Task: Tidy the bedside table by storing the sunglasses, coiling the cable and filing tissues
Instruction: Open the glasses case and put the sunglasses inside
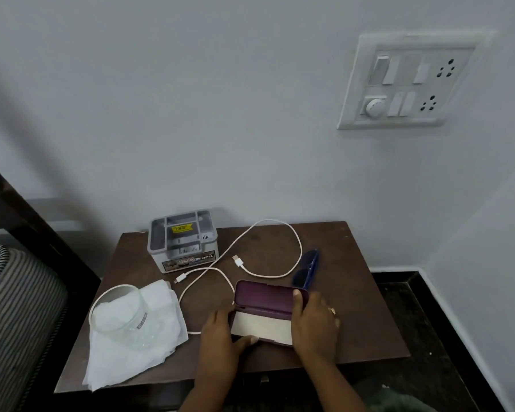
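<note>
Dark brown wooden bedside table [354, 307], against grey wall. Purple hard-shell glasses case [265, 295] lies open at front centre, lid raised toward the wall, cream cloth or lining [262, 325] in lower half. L hand [217, 337] holds case's left end, thumb curled along front edge. R hand [314, 319] grips right end, thumb on lid rim; fingers mostly hidden. Blue-framed sunglasses [308, 270] folded, on table just behind case's right end, not in case. White USB cable [238, 261] uncoiled, looping across table centre, both plugs free. White tissues [137, 355] spread at front left w/ clear glass jar [119, 310] on top. Grey plastic compartment organiser [182, 242] at rear left. Switchboard [405, 81] on wall above.
</note>
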Demonstrator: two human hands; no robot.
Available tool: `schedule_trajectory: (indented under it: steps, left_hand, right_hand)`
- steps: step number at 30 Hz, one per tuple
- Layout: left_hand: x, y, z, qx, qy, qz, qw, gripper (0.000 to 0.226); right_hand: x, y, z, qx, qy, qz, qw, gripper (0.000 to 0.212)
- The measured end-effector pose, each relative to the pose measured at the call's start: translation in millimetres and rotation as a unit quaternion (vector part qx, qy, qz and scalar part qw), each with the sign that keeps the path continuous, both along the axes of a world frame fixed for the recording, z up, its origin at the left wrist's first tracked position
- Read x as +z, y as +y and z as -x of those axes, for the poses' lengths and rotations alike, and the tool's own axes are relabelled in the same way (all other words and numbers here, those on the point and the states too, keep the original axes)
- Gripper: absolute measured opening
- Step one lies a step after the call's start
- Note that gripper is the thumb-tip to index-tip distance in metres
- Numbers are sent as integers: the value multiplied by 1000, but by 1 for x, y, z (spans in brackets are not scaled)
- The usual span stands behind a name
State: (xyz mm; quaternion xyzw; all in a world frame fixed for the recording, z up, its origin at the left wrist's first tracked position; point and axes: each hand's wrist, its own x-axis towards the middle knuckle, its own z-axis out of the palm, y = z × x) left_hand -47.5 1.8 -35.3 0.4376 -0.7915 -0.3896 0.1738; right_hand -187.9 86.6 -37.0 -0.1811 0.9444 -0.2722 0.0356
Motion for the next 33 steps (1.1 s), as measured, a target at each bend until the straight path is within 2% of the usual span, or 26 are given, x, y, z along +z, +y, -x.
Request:
schedule_trajectory:
  steps: [3,5,7,9,11,13,16,18,21,23,27,31,33]
  left_hand:
    - [-5,-4,4,6,12,-11,1000,72]
    - [-2,-5,9,21,-15,-6,1000,79]
    - [7,-4,14,53,-34,73,995,80]
    - [16,-2,27,68,42,177,981,67]
    - [30,-1,54,26,98,202,974,47]
    - [45,-4,88,-45,95,175,979,38]
    - [53,-13,137,-138,22,74,987,28]
    - [53,-17,161,-161,-23,13,987,17]
    - [42,-14,179,-166,-108,12,980,29]
    - [36,-11,178,-152,-129,19,980,37]
    - [39,2,178,-142,-86,-22,986,44]
    - [51,17,173,-137,47,-108,984,43]
    - [61,26,167,-173,140,-181,958,46]
  right_hand:
    - [9,3,13,-50,-60,162,984,30]
    - [18,-1,32,-106,-87,235,962,25]
    - [23,-5,50,-144,-127,244,951,21]
    - [23,-7,62,-142,-155,215,954,18]
    - [18,-8,69,-126,-181,183,958,20]
    - [14,-10,71,-122,-205,171,956,20]
    - [9,-14,70,-109,-236,189,947,17]
    - [8,-19,72,-107,-248,199,942,17]
    - [4,-24,78,-119,-248,202,940,21]
    - [-2,-27,80,-115,-255,182,943,23]
    - [1,-25,80,-107,-258,206,938,18]
    - [22,-15,84,-86,-227,285,928,18]
    - [35,-2,88,-58,-193,309,930,15]
